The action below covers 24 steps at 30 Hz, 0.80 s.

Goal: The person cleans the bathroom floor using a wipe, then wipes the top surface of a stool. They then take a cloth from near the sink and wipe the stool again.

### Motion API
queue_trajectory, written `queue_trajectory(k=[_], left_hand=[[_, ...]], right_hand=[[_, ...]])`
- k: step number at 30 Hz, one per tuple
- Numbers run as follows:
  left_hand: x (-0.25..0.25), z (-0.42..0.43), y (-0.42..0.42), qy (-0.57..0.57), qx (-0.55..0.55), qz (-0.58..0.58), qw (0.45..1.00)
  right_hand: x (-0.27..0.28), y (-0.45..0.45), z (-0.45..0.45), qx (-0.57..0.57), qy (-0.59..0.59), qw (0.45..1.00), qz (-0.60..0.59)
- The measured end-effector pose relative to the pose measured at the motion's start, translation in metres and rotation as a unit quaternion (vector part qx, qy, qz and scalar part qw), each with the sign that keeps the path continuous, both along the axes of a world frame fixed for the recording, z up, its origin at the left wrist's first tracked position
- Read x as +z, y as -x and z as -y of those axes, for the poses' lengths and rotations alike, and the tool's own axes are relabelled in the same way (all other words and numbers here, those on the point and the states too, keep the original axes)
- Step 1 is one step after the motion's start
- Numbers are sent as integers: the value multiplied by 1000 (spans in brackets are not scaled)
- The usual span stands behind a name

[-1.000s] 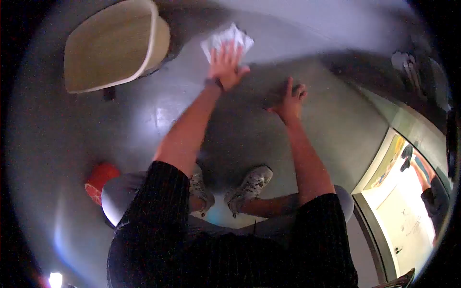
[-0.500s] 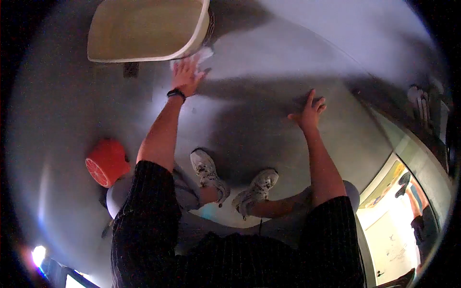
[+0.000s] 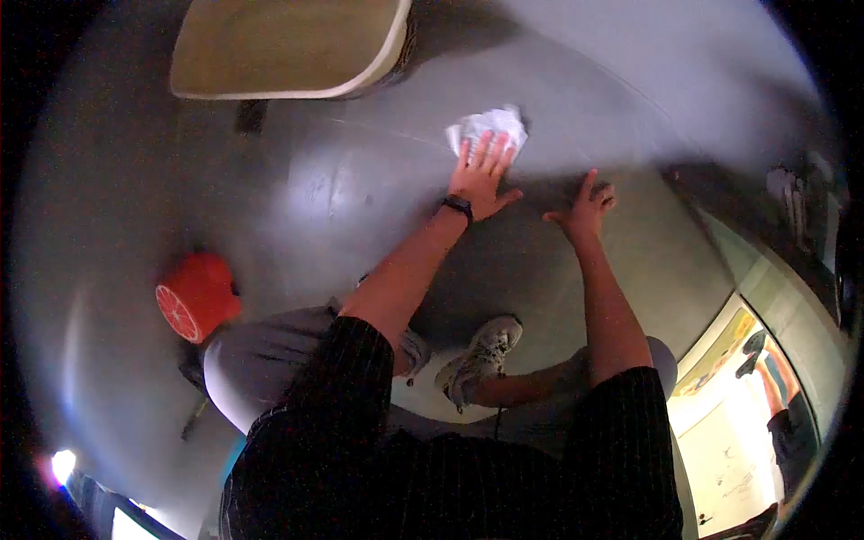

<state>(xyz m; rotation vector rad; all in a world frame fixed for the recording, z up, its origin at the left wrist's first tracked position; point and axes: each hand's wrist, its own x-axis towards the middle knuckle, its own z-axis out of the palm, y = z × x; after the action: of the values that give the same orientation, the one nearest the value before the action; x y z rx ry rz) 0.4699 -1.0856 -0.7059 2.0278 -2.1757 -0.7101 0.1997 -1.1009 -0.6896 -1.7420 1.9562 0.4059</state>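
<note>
My left hand (image 3: 480, 180), with a black band on its wrist, lies flat with fingers stretched forward onto a crumpled white cloth (image 3: 493, 129). The cloth, perhaps a paper wipe, is pressed against the grey floor (image 3: 360, 256) under the fingertips. To the right, my right hand (image 3: 585, 213) rests close to the floor, thumb and index finger apart and the other fingers partly bent. Nothing shows in it; whether its fingertips touch the floor I cannot tell.
A pale tub-like container (image 3: 288, 54) stands at the upper left. A red bucket-shaped object (image 3: 198, 295) with a citrus-slice pattern is left of my knee. My shoe (image 3: 490, 346) is on the floor between my arms. A bright mirror-like panel (image 3: 738, 423) stands at lower right.
My left hand has swept to the right with the white cloth, from beside the pale container to near my right hand. My right hand has hardly moved.
</note>
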Motion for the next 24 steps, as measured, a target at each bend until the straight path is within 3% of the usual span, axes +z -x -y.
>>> queue_trajectory(k=[2, 5, 7, 9, 11, 12, 13, 15, 17, 19, 23, 24], left_hand=[[-5, -3, -12, 30, -137, -77, 987], [-13, -12, -110, 57, -70, -55, 994], [-12, -36, -179, 74, 103, 61, 990], [-28, -61, -257, -35, 298, 160, 940], [-37, -81, -275, -21, 454, 123, 882], [-40, -73, -266, -43, 482, 142, 864], [-65, -71, -243, 19, 467, 242, 850], [-67, -70, -172, -30, 284, 200, 937], [12, -51, -70, -52, 176, 32, 983], [30, -56, -13, 107, 108, 13, 988], [23, -58, -34, 42, 63, -33, 997], [27, -59, -44, 55, 65, -95, 992]], right_hand=[[-9, 6, -1, 3, 5, 1000, 20], [-4, 11, -6, 23, 22, 999, 41], [-8, 12, -4, 45, 43, 997, 48], [-17, 20, -6, 29, 46, 998, 42], [-23, 22, -8, 40, 56, 997, 38], [-24, 21, -8, 48, 66, 996, 35], [-23, 21, -8, 47, 66, 996, 36], [-15, 18, -6, 48, 16, 999, 13], [-9, 11, -3, 36, 9, 999, 9], [-5, 17, -5, 30, -3, 1000, -6], [-5, 13, 1, 33, -13, 999, -1], [-3, 11, -3, 22, -22, 999, -13]])
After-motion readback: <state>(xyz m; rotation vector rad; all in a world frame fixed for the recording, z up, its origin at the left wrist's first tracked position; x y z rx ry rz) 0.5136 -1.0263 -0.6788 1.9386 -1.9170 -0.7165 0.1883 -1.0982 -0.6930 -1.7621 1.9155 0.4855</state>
